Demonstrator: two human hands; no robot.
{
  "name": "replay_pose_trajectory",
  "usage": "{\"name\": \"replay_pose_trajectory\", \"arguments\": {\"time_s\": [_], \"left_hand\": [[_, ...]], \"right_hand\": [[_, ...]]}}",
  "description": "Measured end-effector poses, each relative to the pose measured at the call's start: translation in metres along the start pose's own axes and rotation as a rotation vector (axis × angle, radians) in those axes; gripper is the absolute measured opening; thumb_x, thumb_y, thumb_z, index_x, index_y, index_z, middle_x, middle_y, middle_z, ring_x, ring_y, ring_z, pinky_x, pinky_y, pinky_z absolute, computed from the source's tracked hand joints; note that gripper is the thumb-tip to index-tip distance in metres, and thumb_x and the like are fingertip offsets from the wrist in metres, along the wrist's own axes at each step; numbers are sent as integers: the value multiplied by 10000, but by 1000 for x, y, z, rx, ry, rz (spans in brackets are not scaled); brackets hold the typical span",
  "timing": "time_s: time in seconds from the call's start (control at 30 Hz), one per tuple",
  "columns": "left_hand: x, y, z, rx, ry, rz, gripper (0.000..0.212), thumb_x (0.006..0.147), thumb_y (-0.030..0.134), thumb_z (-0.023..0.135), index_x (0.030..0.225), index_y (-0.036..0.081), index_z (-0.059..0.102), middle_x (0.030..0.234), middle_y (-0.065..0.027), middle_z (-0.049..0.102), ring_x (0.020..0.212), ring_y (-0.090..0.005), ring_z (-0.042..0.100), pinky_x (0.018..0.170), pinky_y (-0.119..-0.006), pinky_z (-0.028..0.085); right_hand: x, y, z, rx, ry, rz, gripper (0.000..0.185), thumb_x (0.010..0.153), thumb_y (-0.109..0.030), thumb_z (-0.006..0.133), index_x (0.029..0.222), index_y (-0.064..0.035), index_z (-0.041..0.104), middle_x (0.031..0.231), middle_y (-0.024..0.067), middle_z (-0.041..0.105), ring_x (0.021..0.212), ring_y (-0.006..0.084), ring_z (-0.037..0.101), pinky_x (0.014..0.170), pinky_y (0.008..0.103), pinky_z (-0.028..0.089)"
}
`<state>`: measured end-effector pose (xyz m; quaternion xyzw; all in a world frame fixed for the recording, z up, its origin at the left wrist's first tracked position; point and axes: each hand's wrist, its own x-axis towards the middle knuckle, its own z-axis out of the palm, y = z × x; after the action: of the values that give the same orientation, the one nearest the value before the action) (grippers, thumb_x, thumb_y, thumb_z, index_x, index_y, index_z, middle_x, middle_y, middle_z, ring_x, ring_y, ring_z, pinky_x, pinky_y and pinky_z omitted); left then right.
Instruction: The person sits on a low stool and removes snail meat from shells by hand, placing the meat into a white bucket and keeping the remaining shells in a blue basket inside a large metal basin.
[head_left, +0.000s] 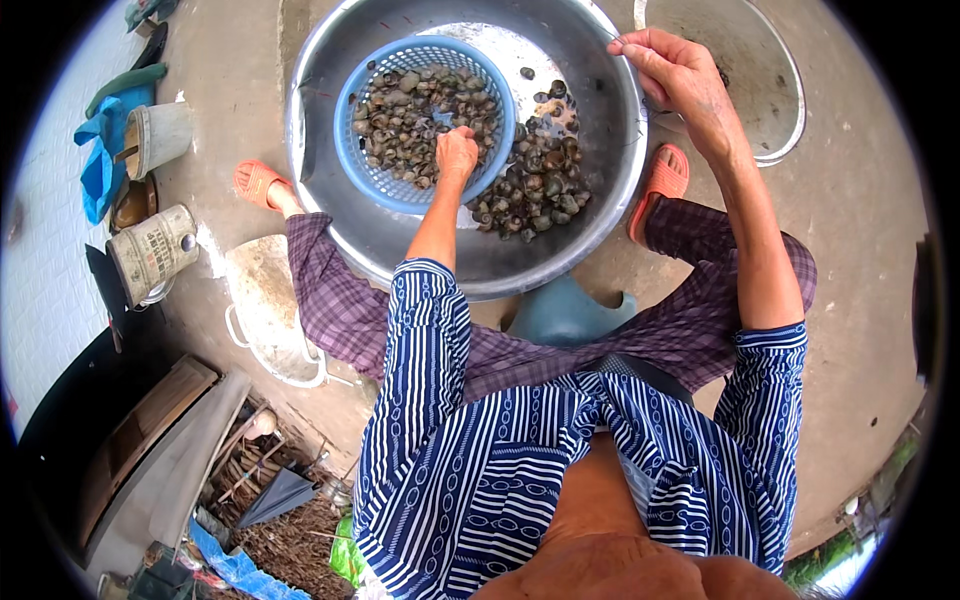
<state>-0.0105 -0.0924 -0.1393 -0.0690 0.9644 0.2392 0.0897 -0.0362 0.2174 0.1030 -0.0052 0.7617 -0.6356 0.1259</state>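
A large metal basin (322, 217) stands between my feet. Inside it sits a round blue plastic basket (349, 180) filled with small snails (405, 97). My left hand (456, 152) reaches into the basket, its fingers down at the snails; whether it grips one is hidden. Beside the basket, a heap of darker snails (540, 184) lies on the basin's floor, with a few loose ones above. Over the basin's right rim, my right hand (679, 75) pinches a thin, needle-like thing (616, 37) between thumb and forefinger, too fine to make out fully.
A wide pale bucket (765, 97) stands right of the basin. To the left are a white bucket (169, 127), a printed bucket (154, 251) and a two-handled white pan (262, 300). A blue-green plastic stool (566, 315) is below me; firewood (259, 465) lies lower left.
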Motion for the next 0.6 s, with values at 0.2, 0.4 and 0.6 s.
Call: {"name": "replay_pose_trajectory", "arguments": {"time_s": [0.2,0.4,0.6], "left_hand": [[17,0,21,216,-160,-72,403,715,166,524,1107,74,546,1129,-138,531,1101,-326,393,900,-438,353],[25,18,24,281,-237,-190,465,681,332,668,1044,63,556,1103,-107,550,1100,-302,393,886,-485,314],[32,28,18,349,-248,-131,434,624,261,675,1001,66,583,988,-103,594,984,-287,474,834,-457,349]], "right_hand": [[0,-3,10,-26,1,73,199,873,-194,506,928,-37,615,538,-95,320,482,14,251,449,182,187],[2,-8,14,-17,-13,129,196,872,-193,511,924,-34,614,549,-91,338,486,15,255,451,176,195],[3,-6,12,33,-5,136,200,870,-199,516,922,-31,613,546,-89,341,484,17,262,452,179,198]]}}
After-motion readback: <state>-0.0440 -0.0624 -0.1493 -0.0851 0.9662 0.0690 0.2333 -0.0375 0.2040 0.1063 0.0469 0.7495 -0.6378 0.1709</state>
